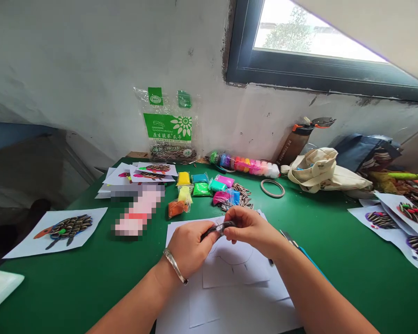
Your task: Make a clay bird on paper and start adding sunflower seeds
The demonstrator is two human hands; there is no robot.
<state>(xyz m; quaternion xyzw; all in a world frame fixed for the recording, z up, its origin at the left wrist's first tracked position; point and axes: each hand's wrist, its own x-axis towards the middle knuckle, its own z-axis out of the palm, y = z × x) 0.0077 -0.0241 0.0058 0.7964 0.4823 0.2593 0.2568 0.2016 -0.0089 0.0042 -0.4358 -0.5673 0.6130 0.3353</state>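
My left hand (191, 246), with a silver bangle on its wrist, is closed on one end of a small dark packet (216, 228). The fingers of my right hand (252, 230) pinch its other end. Part of the packet lies hidden behind the fingers, and its contents look black. Both hands are raised over a white sheet (235, 271) bearing a thin outline drawing with short leg-like strokes. More white paper (174, 306) lies beneath it. Beside my right forearm are scissors (289, 239), partly covered by the arm.
Small coloured clay packets (202, 189) and loose sunflower seeds (242, 195) lie beyond the paper. A seed bag (169, 127) leans on the wall. A tape roll (272, 188), bottle (294, 141) and cloth bag (315, 171) stand behind right. Seed-covered pictures (69, 229) lie at both sides.
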